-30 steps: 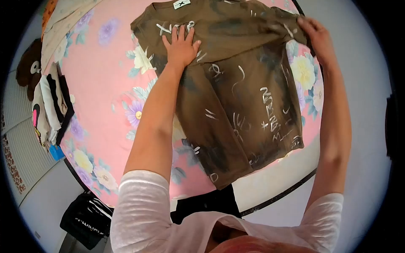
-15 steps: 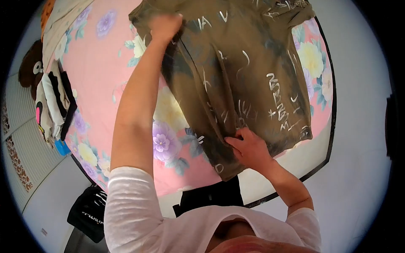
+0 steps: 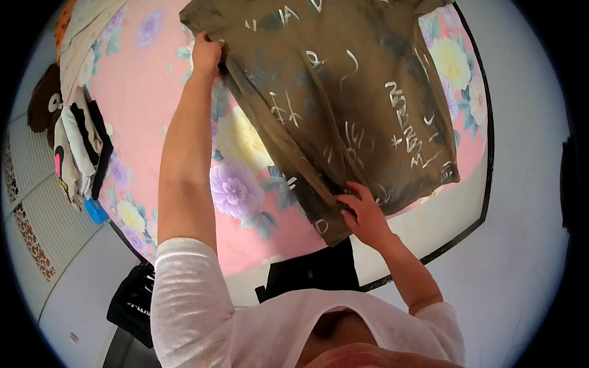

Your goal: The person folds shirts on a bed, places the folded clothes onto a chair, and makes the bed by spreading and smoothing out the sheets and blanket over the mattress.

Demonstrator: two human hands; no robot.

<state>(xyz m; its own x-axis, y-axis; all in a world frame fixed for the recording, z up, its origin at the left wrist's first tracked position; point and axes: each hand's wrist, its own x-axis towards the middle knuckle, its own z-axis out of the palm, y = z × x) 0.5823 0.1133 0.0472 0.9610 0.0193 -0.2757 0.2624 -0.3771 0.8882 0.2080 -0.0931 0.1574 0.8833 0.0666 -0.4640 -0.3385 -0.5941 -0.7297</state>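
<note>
A brown shirt (image 3: 380,86) with white lettering is spread over a pink floral cloth (image 3: 147,110), its top cut off by the upper frame edge. My left hand (image 3: 207,54) is closed on the shirt's left edge, just below the sleeve. Near the bottom hem, my right hand (image 3: 363,214) pinches the fabric beside a long fold. That fold runs diagonally down the shirt's left half. The lower left corner of the shirt lies flat under the fold's end.
Folded clothes (image 3: 83,147) stand at the table's left edge, with a brown plush toy (image 3: 44,101) behind and a blue object (image 3: 96,211) below. A black garment (image 3: 132,306) hangs low at the left. The table's dark rim (image 3: 472,230) curves around the right.
My right hand came from the right sleeve down to the lower hem. My left hand moved off the chest to the shirt's left edge. The shirt now lies unfolded wider, with its neck out of view.
</note>
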